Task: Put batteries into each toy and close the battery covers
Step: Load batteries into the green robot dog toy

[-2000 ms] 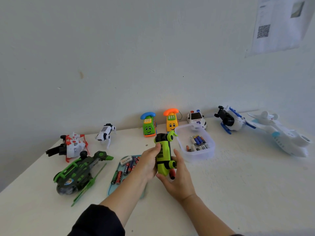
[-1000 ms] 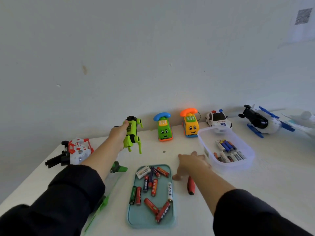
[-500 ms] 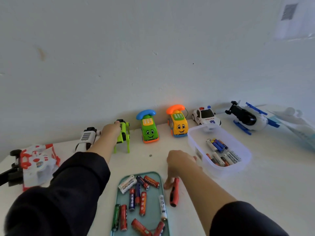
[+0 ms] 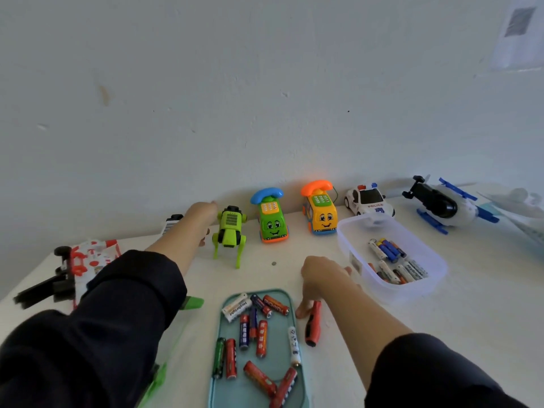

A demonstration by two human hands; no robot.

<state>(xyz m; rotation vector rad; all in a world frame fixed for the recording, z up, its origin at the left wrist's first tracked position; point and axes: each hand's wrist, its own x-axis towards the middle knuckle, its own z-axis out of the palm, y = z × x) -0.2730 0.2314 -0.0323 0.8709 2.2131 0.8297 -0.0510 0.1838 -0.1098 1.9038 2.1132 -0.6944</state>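
Observation:
A lime-green robot dog stands upright on the white table near the wall. My left hand is stretched out just left of it, fingers relaxed and holding nothing. My right hand reaches down beside a teal tray of several loose batteries. Its curled fingertips pinch the far end of a red screwdriver that lies on the table. A clear plastic box to the right holds more batteries.
Along the wall stand a green phone car, a yellow phone car, a police car and a blue-white helicopter. A white robot dog, a red-white toy and a green helicopter tail lie behind my left arm. A tiny round piece lies loose.
My left hand carried the green dog to the back of the table, stood it by the wall and let go. My right hand laid the screwdriver by the tray and stays on its end.

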